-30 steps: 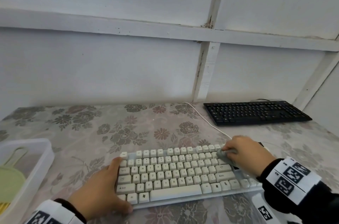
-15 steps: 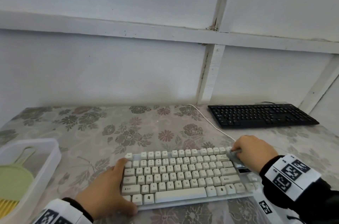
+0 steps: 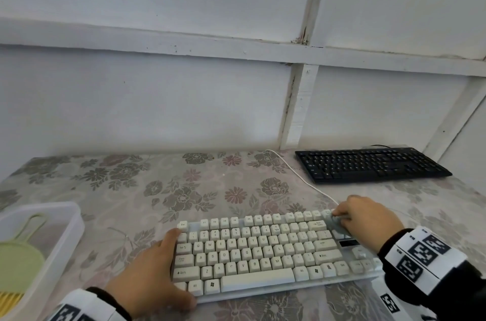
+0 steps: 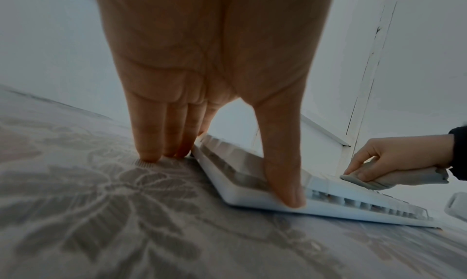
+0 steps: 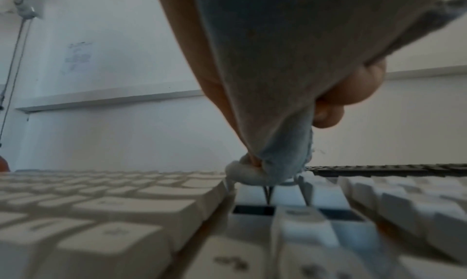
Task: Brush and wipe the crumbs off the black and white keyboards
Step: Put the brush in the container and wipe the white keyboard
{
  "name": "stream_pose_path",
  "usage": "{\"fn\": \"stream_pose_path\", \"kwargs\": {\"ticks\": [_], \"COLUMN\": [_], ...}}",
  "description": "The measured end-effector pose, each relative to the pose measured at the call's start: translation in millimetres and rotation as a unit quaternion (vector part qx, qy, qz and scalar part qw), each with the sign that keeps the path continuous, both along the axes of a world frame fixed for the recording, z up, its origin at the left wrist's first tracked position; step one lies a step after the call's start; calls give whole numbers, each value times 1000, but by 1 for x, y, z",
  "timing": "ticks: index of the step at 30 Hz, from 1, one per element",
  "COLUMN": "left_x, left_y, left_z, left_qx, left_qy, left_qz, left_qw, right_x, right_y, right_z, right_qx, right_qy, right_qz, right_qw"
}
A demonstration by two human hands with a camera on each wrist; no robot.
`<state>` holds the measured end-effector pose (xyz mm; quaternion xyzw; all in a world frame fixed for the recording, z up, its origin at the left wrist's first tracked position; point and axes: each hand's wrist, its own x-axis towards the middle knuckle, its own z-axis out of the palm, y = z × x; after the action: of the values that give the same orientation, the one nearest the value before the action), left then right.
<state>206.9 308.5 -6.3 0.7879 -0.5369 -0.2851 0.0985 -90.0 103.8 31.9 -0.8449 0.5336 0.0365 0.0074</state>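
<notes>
Moved since a second ago: right hand (image 3: 368, 220) with its grey cloth (image 3: 335, 220), from the upper middle-right keys out to the far right corner of the white keyboard (image 3: 257, 252), fingers curled round the cloth and pressing its bunched tip onto the top-row keys. Unmoved: left hand (image 3: 150, 278), fingers straight, fingertips (image 4: 149, 155) on the floral desk (image 3: 157, 189) against the keyboard's left end, thumb laid on the near left corner, bracing it. White keyboard flat on the desk close to the person, its white cable (image 3: 302, 178) running back toward the wall. Black keyboard (image 3: 370, 165) at the far right, well apart, untouched. Clear plastic bin (image 3: 65, 236) at the left edge, holding a green brush (image 3: 18, 260) with yellow bristles
</notes>
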Motion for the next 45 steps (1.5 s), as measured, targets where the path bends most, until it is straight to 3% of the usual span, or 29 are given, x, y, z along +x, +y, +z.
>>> {"fn": "stream_pose_path", "kwargs": {"ticks": [7,14,20,23,30,37,45], "left_x": [1,1,1,1,0,-1,0], "left_y": [0,-1,-1,-2,-1,-3,-2], "left_z": [-3,-3,-2,-1,-2,-1,-2], "left_qx": [-3,-1,8,17,16,26,20], "left_qy": [3,7,3,4,-8,-13,-20], "left_qz": [2,5,8,12,9,12,9], "left_qw": [1000,1000,1000,1000,1000,1000,1000], "right_x": [0,-33,-9,-5,-39,-52,-75], "right_y": [-5,-16,5,9,-18,-19,-41], "right_z": [-6,3,11,2,9,-4,4], "right_qx": [-10,-3,18,50,25,-12,-5], "right_qy": [16,-4,-112,-79,5,-51,32], "right_qz": [-7,-78,24,35,-83,-43,-157], "right_qw": [1000,997,993,995,996,998,987]}}
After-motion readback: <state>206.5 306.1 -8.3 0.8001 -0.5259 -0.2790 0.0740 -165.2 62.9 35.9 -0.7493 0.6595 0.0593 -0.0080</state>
